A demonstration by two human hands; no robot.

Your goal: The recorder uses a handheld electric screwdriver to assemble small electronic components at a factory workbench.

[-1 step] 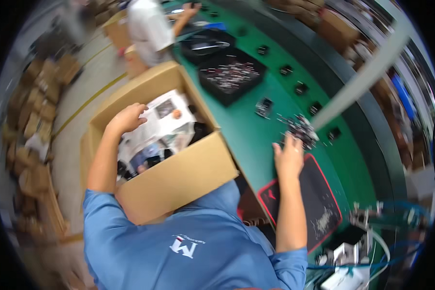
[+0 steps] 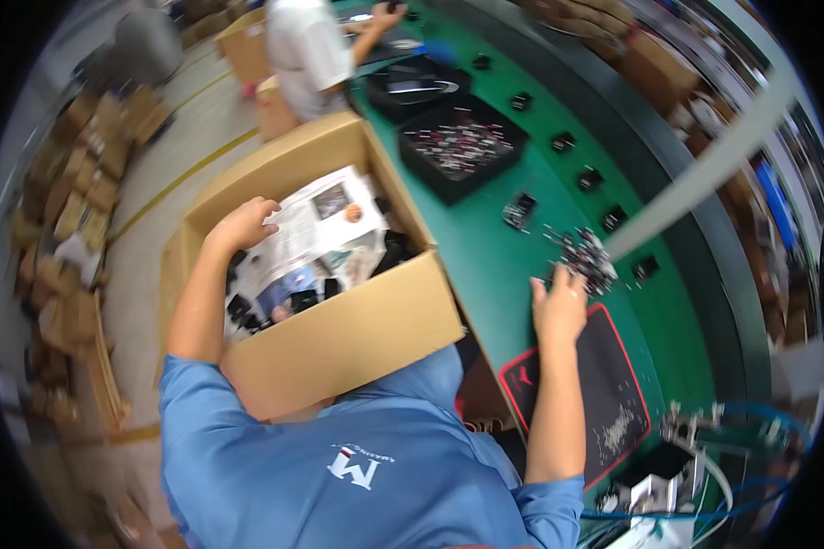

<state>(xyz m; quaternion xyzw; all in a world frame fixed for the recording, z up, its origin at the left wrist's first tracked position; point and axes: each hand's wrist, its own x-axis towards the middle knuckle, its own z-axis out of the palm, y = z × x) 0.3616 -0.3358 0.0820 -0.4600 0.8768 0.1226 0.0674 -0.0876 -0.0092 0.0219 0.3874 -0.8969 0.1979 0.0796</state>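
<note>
My left hand is over the open cardboard box, its fingers loosely stretched at the edge of a printed newspaper sheet. Small black parts show around and under the paper. On the green bench, my right hand has its thumb apart and its fingertips at a heap of small dark and silvery parts. Nothing is visibly held in either hand, though the right fingertips partly merge with the heap.
A black bin of small parts stands farther along the bench. Several black pieces form a row at right. Nearer lie a red-edged black mat and a device with hoses. A co-worker stands ahead; a pale post crosses the right side.
The whole view has shifted slightly, so the box and bench sit a little farther right. Both hands keep nearly the same places over the paper and by the heap.
</note>
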